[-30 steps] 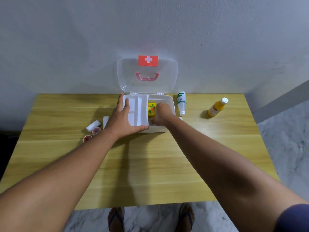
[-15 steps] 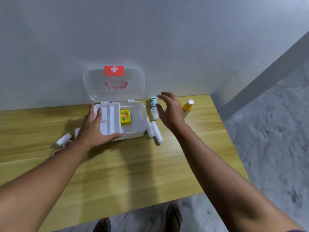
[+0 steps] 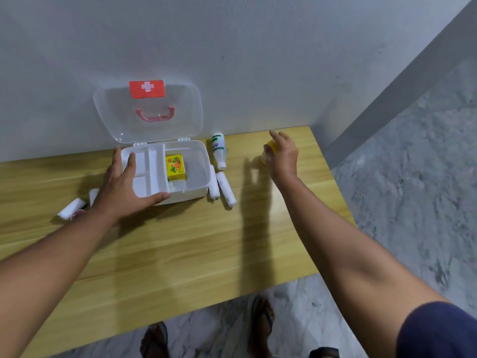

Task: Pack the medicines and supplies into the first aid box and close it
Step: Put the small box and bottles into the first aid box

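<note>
rolls (image 3: 71, 208) of gauze are seen at the far left of the bench (image 3: 180, 241), just beside the left hand (image 3: 124, 187). that hand is laid flat on the left end of the box (image 3: 200, 161), over its tray (image 3: 151, 161); its grip is open, fingers straight and spread, nothing held, so the box is judged to be steadied. the lid (image 3: 147, 112) is stood open. one yellow carton (image 3: 175, 167) is packed inside. a white bottle (image 3: 219, 151) and two more rolls (image 3: 225, 188) are left on the bench just beside the box's right wall. further right, the right hand (image 3: 282, 156) is set over the yellow bottle (image 3: 267, 151); its grip is half curled, and whether the bottle is held cannot be told. packing is judged early. next, a firm hold on that bottle is called for, then a carry left into the box's free space.
</note>
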